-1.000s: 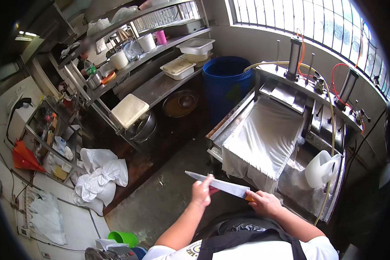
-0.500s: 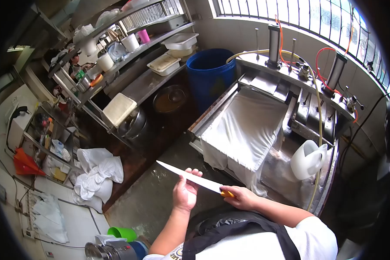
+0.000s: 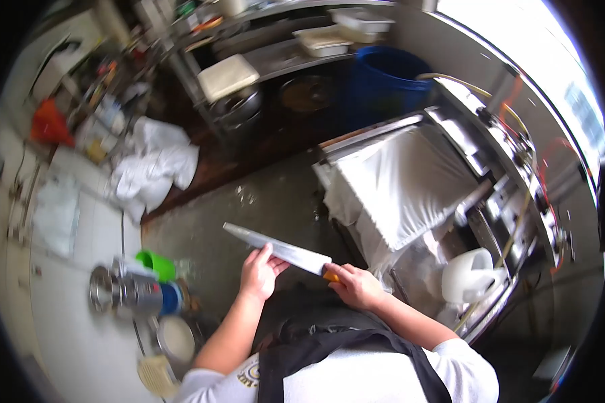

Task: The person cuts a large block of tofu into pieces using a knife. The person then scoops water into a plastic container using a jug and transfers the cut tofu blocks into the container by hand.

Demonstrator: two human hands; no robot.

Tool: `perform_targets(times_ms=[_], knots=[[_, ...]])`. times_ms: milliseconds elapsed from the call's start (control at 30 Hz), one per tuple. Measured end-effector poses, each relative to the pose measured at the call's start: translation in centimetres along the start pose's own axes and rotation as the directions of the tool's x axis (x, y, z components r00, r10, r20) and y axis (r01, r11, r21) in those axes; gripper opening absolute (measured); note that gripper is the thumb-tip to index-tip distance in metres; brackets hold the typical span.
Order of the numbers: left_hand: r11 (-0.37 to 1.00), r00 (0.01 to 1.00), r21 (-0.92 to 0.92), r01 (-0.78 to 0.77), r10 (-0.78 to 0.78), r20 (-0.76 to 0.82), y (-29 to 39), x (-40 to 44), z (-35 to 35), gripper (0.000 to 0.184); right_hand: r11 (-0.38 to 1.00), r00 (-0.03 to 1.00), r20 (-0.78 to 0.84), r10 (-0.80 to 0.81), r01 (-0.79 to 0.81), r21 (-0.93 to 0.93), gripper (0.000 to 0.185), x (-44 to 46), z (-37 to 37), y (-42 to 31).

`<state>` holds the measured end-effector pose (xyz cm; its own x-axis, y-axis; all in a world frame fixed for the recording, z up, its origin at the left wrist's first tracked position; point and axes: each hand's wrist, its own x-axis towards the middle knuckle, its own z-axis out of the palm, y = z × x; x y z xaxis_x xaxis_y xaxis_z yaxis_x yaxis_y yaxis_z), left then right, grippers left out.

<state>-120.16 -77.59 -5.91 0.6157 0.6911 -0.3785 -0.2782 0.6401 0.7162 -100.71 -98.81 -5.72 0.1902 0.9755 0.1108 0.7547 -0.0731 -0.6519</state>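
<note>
Commercial-looking kitchen, steel shelving [image 3: 279, 64], metal pot [image 3: 240, 113], blue barrel [image 3: 388, 86]

Emblem lettering [image 3: 246, 381] on white sleeve [image 3: 205, 385], too small to read; no other text legible.

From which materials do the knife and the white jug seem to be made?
Knife blade: likely smooth steel, from its grey metallic sheen; its bright orange handle suggests plastic, though mostly covered. White jug: probably satin plastic, judging by its smooth, milky wall.
</note>
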Motion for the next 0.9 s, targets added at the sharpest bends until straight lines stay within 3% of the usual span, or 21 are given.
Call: perform_targets(times_ms=[133, 267, 367, 467, 600, 733, 867, 900], knots=[[0.986, 0.99, 0.094, 0.135, -0.13, -0.059, -3.2, -1.2, -0.6, 0.029, 0.999, 0.999, -0.001, -0.051, 0.051, 0.017, 0.053, 2.5, 1.2, -2.0], [0.961, 0.974, 0.168, 0.218, -0.204, -0.099, -4.7, -0.8, -1.4, 0.026, 0.987, 0.985, 0.112, -0.127, 0.137, -0.086, 0.053, 5.5, 1.8, -3.9], [0.979, 0.967, 0.114, 0.171, -0.144, -0.211, -1.7, 0.1, -4.0, 0.026, 0.979, 0.97, 0.174, -0.168, 0.184, -0.083, 0.054, 7.6, 2.4, -4.2], [1.0, 0.941, 0.028, 0.013, -0.003, -0.339, 1.4, 1.1, -9.3, 0.026, 0.964, 0.945, 0.259, -0.199, 0.236, -0.121, 0.054, 10.1, 2.5, -5.1], [0.983, 0.813, -0.081, -0.164, 0.088, -0.576, 6.2, 0.6, -18.1, 0.024, 0.927, 0.886, 0.38, -0.265, 0.343, -0.153, 0.052, 14.1, 3.3, -5.9], [0.943, 0.649, -0.032, -0.332, 0.204, -0.733, 8.7, -1.7, -25.4, 0.022, 0.898, 0.831, 0.462, -0.31, 0.415, -0.143, 0.049, 18.4, 4.4, -7.4], [0.948, 0.603, 0.001, -0.317, 0.203, -0.772, 9.0, -3.6, -30.6, 0.017, 0.929, 0.86, 0.443, -0.254, 0.344, -0.135, 0.049, 21.8, 6.4, -6.8], [0.954, 0.605, 0.18, -0.238, 0.291, -0.742, 8.2, -3.5, -32.3, 0.015, 0.94, 0.869, 0.442, -0.224, 0.312, -0.136, 0.049, 22.6, 6.6, -7.0]])
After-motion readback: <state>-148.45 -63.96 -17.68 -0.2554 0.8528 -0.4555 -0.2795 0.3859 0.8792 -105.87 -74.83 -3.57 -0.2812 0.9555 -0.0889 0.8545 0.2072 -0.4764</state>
